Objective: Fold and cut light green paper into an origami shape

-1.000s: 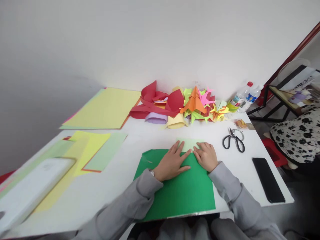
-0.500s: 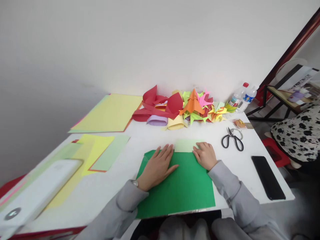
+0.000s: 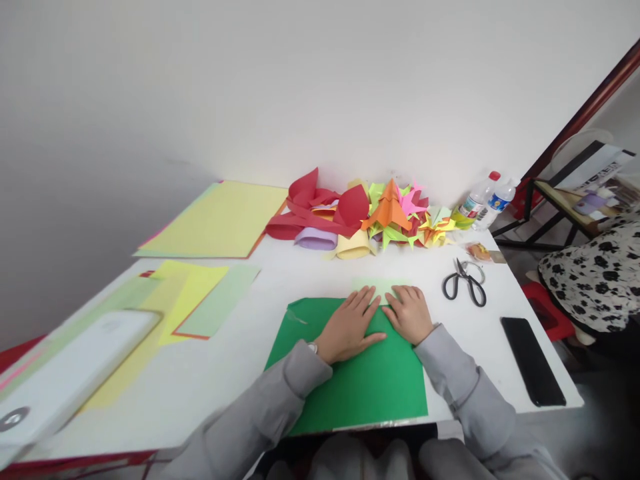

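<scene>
A pale green piece of paper (image 3: 376,285) lies at the far edge of a dark green sheet (image 3: 370,393). Flat across that far edge rests my left hand (image 3: 349,328), fingers stretched forward onto the pale paper and thumb pointing right. My right hand (image 3: 407,313) lies just right of it, its fingers extended over the pale paper's right side. The two hands are close together, with a narrow gap between them. Neither hand grips anything; the fingers partly cover the pale paper.
Scissors (image 3: 465,283) and a black phone (image 3: 533,361) lie to the right. Folded paper shapes (image 3: 387,213) and two bottles (image 3: 475,199) stand along the wall. Yellow sheets (image 3: 215,217) and a white device (image 3: 80,370) are on the left. A person (image 3: 595,273) sits at far right.
My left hand has slid right along the green sheet's far edge, from the pale paper's left side onto its middle. The right hand has barely moved.
</scene>
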Motion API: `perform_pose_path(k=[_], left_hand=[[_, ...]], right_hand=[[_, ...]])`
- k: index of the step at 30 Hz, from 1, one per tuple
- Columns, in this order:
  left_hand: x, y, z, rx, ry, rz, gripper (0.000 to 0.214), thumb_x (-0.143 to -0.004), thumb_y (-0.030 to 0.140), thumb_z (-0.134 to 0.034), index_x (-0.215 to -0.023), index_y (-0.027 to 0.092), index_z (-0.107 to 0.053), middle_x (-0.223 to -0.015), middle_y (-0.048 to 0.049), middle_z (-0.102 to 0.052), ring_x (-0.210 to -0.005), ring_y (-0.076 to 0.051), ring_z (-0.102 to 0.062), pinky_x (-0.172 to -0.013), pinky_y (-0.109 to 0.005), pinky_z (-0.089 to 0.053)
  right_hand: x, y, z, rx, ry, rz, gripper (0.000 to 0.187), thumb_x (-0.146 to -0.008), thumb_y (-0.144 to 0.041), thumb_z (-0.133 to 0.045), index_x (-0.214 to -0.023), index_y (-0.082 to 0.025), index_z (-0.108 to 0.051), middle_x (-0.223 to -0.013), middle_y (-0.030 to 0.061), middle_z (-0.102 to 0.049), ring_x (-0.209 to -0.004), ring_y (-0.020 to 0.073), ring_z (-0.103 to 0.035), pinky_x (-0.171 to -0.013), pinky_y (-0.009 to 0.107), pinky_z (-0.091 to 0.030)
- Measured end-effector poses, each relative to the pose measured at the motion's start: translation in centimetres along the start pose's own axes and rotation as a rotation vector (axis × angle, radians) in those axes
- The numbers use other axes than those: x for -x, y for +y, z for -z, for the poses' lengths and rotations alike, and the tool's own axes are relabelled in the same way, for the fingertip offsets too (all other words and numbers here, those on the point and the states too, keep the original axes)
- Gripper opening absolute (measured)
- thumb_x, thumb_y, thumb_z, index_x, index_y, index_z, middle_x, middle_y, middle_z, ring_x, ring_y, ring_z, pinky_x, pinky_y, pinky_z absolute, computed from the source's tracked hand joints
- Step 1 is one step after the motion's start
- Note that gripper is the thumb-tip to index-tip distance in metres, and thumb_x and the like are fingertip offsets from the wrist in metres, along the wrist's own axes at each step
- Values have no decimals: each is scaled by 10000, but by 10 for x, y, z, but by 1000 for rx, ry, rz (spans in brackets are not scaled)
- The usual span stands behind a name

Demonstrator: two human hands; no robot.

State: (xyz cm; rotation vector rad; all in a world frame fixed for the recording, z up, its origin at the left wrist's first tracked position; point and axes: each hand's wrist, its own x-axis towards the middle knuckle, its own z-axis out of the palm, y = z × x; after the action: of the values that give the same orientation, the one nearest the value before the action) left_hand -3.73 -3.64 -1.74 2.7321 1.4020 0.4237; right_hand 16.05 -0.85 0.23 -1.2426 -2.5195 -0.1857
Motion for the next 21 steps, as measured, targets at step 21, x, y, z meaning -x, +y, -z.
perform_pose_path(k=[21], left_hand=[[-2, 3, 5, 14, -5, 7, 817, -849, 687, -337, -1397, 84, -397, -1492, -210, -346, -1403, -323, -267, -1121, -472, -261]], right_hand=[[23, 10, 12, 101, 162, 6, 206, -905, -248, -529, -861, -210, -726, -1016, 62, -705, -1013, 234, -538, -965, 448, -299]])
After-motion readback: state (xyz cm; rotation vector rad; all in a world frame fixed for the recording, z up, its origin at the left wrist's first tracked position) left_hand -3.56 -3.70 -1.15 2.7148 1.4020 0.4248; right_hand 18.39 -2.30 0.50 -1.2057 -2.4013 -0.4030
